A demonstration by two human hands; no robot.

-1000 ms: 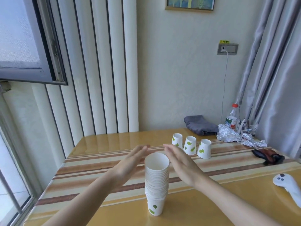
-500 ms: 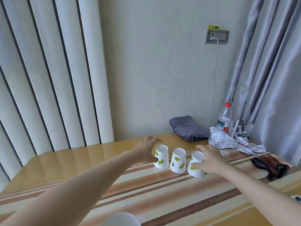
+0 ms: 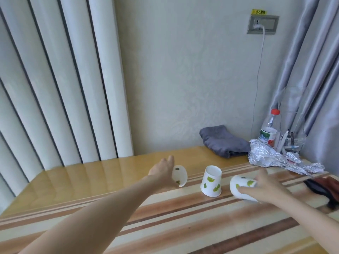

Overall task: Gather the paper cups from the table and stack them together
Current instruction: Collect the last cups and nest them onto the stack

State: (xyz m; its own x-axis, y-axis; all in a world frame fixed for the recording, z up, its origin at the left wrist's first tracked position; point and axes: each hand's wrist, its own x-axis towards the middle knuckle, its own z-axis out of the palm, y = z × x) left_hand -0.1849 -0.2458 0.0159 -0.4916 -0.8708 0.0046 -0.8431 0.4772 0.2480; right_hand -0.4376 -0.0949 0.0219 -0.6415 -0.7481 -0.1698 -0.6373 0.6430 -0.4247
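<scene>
Three white paper cups with green leaf prints are at the far part of the striped table [image 3: 165, 226]. My left hand [image 3: 163, 170] grips the left cup [image 3: 180, 176] and holds it tilted off the table. The middle cup [image 3: 211, 181] stands upside down on the table between my hands, untouched. My right hand [image 3: 264, 187] grips the right cup [image 3: 240, 186], tipped on its side with its mouth toward the left. The tall stack of cups is out of view.
A folded grey cloth [image 3: 222, 141] lies at the back by the wall. Crumpled foil [image 3: 275, 157], a plastic bottle [image 3: 268, 128] and a glass of pens [image 3: 291, 129] crowd the back right corner. A dark red object [image 3: 324, 186] lies at the right edge.
Both hands have closed on the outer cups and tipped them up off the table; half a second ago they were just reaching them. The view has moved closer.
</scene>
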